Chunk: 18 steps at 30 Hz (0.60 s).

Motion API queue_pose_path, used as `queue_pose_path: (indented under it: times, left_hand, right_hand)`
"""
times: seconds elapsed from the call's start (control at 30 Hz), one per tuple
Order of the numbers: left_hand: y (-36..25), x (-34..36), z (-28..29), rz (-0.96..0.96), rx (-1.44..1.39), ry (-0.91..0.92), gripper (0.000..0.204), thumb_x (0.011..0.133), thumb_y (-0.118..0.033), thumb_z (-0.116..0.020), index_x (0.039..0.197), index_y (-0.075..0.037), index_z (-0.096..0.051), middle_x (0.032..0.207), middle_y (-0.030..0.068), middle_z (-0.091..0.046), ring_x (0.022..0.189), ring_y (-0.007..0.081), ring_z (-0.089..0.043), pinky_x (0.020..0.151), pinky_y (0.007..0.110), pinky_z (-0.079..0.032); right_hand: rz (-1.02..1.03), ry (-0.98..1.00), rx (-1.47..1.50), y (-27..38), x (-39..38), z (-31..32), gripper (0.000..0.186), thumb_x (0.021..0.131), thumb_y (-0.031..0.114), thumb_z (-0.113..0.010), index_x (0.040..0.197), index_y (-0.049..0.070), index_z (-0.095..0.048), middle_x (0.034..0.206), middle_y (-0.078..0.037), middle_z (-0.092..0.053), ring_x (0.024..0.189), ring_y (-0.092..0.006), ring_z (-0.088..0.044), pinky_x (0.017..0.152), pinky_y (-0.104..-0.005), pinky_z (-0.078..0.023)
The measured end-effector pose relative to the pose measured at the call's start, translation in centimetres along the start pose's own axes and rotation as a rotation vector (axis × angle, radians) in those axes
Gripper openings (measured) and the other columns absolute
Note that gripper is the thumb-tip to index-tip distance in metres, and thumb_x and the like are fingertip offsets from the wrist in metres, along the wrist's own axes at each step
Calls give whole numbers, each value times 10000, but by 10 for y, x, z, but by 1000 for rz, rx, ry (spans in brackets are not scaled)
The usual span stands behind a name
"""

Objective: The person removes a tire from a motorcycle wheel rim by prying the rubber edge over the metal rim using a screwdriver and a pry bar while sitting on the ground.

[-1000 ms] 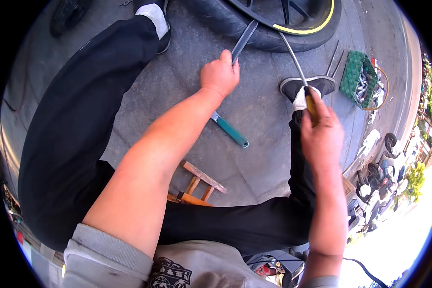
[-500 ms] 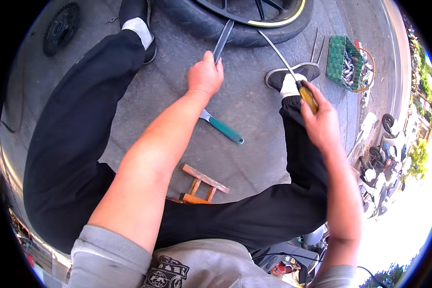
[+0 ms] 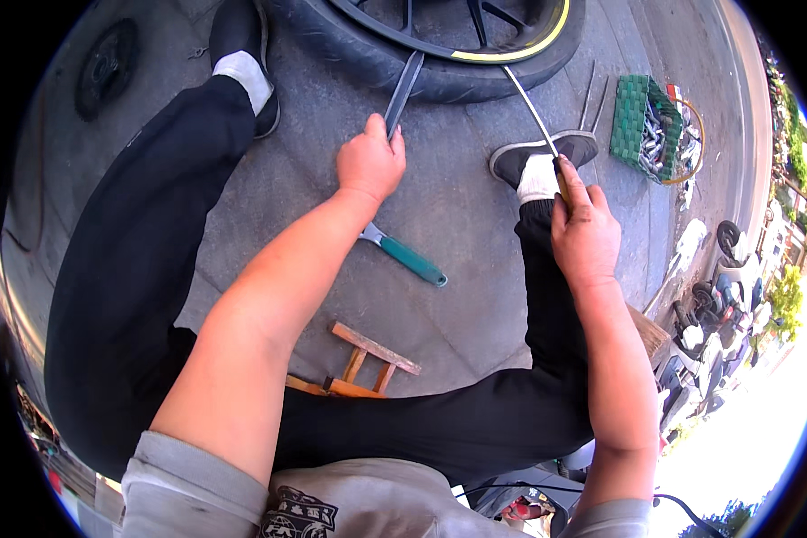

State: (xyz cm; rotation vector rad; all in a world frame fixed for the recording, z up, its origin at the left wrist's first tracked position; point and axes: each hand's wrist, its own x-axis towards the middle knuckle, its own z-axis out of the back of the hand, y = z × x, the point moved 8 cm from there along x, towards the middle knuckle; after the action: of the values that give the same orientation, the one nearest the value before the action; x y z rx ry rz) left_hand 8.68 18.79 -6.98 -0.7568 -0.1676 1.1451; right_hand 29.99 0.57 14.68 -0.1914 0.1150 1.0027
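Observation:
A wheel with a black rim [image 3: 406, 39] and yellow stripe lies at the top, its tire [image 3: 448, 85] around it. My left hand [image 3: 370, 160] is closed on a flat grey tire lever [image 3: 403, 90], whose far end rests at the rim's near edge. My right hand [image 3: 585, 224] grips the yellow handle of a long screwdriver [image 3: 532, 108]; its shaft reaches the tire to the right of the lever, tip near the rim. A green-handled adjustable wrench [image 3: 408, 260] lies on the pavement below my left hand, its head partly behind my forearm.
A green woven basket [image 3: 628, 125] of metal parts and thin rods [image 3: 587, 94] lie at right. A sprocket [image 3: 106, 67] is upper left. My shoes frame the work. A low wooden stool [image 3: 377, 345] is below. Parked scooters [image 3: 717, 314] line the right.
Over the last second the view shifts, with the wheel appearing farther left. My right hand and screwdriver have moved slightly, the tip staying near the rim. My left hand still holds the lever against it.

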Motion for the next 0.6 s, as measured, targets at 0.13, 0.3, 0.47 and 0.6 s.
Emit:
queue_pose_path:
  times: [0.13,0.3,0.47,0.6]
  left_hand:
    - [8,-6,-1,22,-36,17,296,1042,-346,-634,1017,-59,-568,801,275,-731,783,523,-721,735,624,-572]
    - [-9,6,-6,11,-11,-35,271,1031,-326,-639,1028,-66,-562,784,263,-733,747,506,-728,706,617,-581]
    - [-4,0,-8,50,34,10,292,1040,-349,-619,1045,-63,-558,818,262,-751,776,506,-740,733,611,-593]
    - [-16,-5,5,65,44,43,309,1043,-357,-615,1060,-51,-569,881,280,-757,851,515,-742,793,615,-588]
  right_hand:
    - [56,88,12,4,29,32,539,960,175,-738,1479,302,-671,961,-118,-690,823,-371,-736,772,-490,-617]
    - [213,236,-106,24,92,90,455,983,123,-699,1433,194,-708,1053,-200,-781,998,-404,-761,917,-486,-614]
    - [265,143,-122,5,70,52,468,1006,174,-673,1470,232,-667,1008,-190,-743,898,-391,-761,848,-494,-628]
    - [28,60,-69,-3,23,-4,560,980,206,-706,1514,345,-615,990,-142,-716,882,-374,-758,769,-489,-624]
